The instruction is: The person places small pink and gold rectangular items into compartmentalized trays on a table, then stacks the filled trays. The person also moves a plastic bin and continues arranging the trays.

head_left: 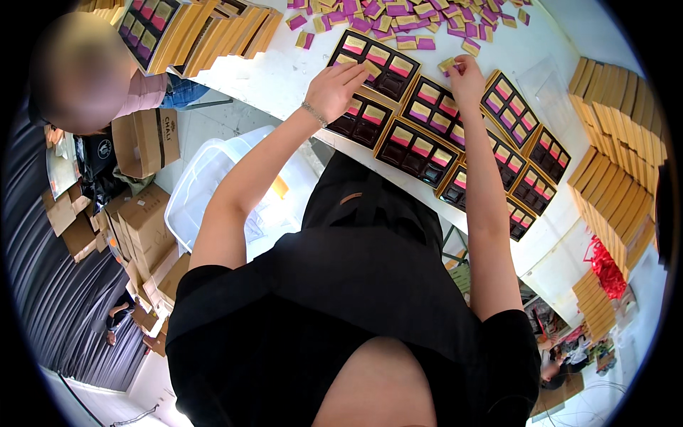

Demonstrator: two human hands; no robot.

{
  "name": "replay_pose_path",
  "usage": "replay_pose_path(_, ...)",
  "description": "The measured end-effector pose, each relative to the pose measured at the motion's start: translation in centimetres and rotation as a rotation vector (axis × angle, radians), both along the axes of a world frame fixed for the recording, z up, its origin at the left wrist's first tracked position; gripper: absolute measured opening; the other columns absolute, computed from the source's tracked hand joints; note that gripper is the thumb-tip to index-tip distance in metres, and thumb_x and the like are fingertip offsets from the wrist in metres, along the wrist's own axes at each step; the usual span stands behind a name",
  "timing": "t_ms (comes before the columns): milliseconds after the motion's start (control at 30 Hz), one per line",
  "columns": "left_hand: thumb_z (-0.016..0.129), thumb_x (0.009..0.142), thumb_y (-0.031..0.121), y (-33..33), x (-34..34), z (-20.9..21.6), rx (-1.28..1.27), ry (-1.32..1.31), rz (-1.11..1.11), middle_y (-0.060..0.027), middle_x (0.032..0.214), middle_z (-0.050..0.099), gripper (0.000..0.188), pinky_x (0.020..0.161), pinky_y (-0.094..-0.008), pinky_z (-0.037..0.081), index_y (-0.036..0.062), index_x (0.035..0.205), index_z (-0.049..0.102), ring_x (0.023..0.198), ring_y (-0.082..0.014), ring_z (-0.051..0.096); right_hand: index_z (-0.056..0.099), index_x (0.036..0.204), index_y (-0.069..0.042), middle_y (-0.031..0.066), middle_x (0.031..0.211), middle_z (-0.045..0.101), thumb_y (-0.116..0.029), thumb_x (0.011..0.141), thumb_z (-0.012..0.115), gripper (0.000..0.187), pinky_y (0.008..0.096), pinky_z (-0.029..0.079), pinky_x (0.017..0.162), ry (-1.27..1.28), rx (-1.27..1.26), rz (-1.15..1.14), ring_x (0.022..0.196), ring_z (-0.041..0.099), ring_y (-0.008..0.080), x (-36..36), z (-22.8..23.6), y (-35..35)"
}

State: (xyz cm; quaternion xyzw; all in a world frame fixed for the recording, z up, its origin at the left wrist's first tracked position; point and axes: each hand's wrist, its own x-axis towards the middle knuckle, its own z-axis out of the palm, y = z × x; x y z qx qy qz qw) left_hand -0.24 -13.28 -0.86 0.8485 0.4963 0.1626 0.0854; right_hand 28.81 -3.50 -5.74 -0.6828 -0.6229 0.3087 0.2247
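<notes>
The left hand [333, 89] rests on a dark box tray [371, 65] near the middle of the white tabletop [284, 71], with a small gold and pink packet [371, 69] under its fingertips; I cannot tell if the fingers pinch it or only press it. The right hand [466, 75] is closed on another gold packet [447, 65], held just above the next tray [435, 108]. The trays sit side by side in a tight row near the tabletop's front edge; a bump from an arm could push one off onto the floor. A packet could slip and land in the wrong hole, or crooked. The loose pile of packets [398, 18] at the far edge could get knocked and scatter.
</notes>
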Motion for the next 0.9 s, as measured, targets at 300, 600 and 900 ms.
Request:
replay_pose_path(300,0.046,0.094,0.022,-1.5,1.1,-1.2,-0.198,0.401,-0.060,-0.0039,0.153,0.027,0.052,0.112,-0.0576,0.015,0.0104,0.143,0.034,0.140,-0.0171,0.026,0.059,0.107,0.004,0.0081,0.089,0.059,0.001,0.085,0.059,0.022,0.0262,0.057,0.067,0.937,-0.289,-0.224,0.076,0.064,0.0178,-2.8,4.9,-4.0)
replay_pose_path(600,0.055,0.086,0.018,-1.9,3.1,-0.1,-0.184,0.280,0.058,-0.0069,0.148,0.035,0.056,0.105,-0.0701,0.013,0.0079,0.139,0.039,0.138,-0.0192,0.032,0.055,0.092,0.007,0.0119,0.082,0.062,0.002,0.086,0.056,0.008,0.0276,0.058,0.059,0.762,-0.303,-0.283,0.070,0.068,0.0185,-9.0,3.7,-8.6)
replay_pose_path(900,0.060,0.080,0.012,-2.4,4.8,-0.7,-0.164,0.196,0.013,-0.0048,0.145,0.040,0.059,0.107,-0.0654,0.016,0.0103,0.136,0.044,0.135,-0.0188,0.037,0.060,0.098,0.004,0.0144,0.085,0.064,-0.004,0.085,0.055,0.016,0.0304,0.054,0.055,0.569,-0.445,-0.158,0.066,0.067,0.0194,-7.8,6.3,-9.8)
